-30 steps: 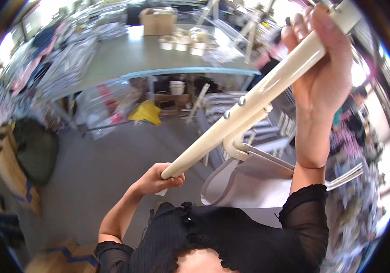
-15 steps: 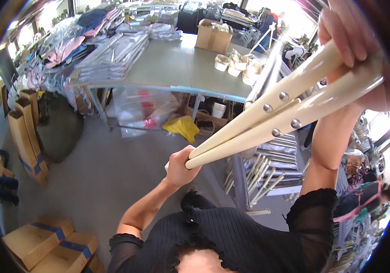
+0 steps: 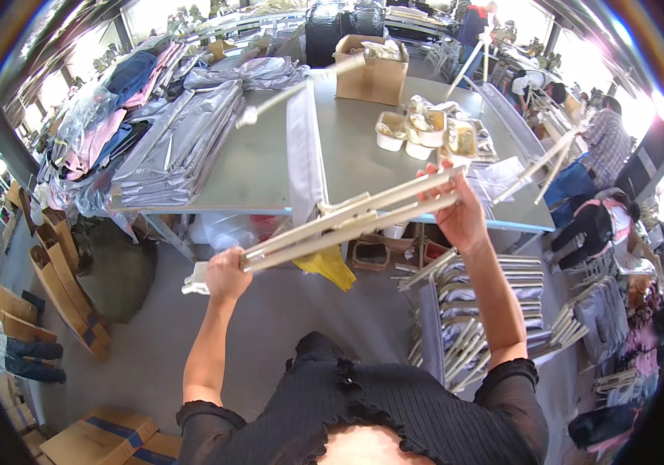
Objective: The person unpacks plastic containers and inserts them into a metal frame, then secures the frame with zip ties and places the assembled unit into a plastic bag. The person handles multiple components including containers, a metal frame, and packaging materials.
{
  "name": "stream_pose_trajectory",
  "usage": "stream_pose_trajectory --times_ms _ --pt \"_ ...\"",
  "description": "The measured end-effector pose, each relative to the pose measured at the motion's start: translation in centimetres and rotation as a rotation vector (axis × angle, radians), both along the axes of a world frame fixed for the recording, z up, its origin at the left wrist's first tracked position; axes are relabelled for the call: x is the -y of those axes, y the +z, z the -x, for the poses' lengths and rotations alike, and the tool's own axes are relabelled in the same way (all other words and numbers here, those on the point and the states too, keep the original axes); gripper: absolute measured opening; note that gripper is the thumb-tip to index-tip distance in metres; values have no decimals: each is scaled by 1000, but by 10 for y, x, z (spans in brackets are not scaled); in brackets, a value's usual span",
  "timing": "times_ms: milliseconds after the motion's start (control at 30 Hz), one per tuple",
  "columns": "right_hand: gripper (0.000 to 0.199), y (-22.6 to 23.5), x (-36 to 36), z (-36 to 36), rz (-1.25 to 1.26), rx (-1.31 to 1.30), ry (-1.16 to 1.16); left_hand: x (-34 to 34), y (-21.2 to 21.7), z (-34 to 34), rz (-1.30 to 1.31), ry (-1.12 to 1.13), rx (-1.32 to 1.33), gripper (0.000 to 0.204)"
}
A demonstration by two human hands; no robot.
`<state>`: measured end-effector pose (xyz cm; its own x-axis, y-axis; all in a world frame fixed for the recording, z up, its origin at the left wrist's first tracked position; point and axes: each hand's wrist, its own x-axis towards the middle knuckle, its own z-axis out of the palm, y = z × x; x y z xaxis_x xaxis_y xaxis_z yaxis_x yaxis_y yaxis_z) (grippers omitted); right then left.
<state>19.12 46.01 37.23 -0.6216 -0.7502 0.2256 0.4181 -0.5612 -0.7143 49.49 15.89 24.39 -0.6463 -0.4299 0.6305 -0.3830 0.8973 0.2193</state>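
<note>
A folded frame of cream metal tubes point(image 3: 357, 220) is held up slantwise in front of me, its right end higher. My left hand point(image 3: 228, 276) is closed round the tubes close to their lower end, where a pale end piece pokes out beyond the fist. At the upper end my right hand point(image 3: 460, 211) grips the tubes, the fingers curled over them. From the frame's middle a strip of grey fabric point(image 3: 305, 155) stretches away over the table. A further cream tube point(image 3: 301, 90), smeared by motion, crosses that strip's far end.
Ahead stands a green-topped table point(image 3: 270, 182) with stacked grey fabric panels point(image 3: 181, 147), a cardboard box point(image 3: 370, 77) and white tubs point(image 3: 391, 130) of small parts. More folded tube frames point(image 3: 494, 298) are piled at my right. Cartons point(image 3: 99, 436) lie at lower left. Co-workers point(image 3: 607, 143) are beyond, at right.
The tubes have come down from the upper right to a flatter slant ahead of me. My right hand has lowered and my left has shifted left. The fabric strip and far tube now show.
</note>
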Motion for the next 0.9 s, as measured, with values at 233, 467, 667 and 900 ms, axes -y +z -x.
stream_pose_trajectory --times_ms 233,467,667,900 --pt "35 -149 42 37 -137 588 -205 93 -13 71 55 -155 334 18" --pt "57 -273 101 38 -701 989 -356 181 -127 120 -96 -151 727 17" --pt "59 -272 89 71 -1209 945 53 188 -139 126 -314 -155 941 36" --pt "48 -273 115 57 -1055 1071 -52 178 -106 225 -421 -380 559 76"
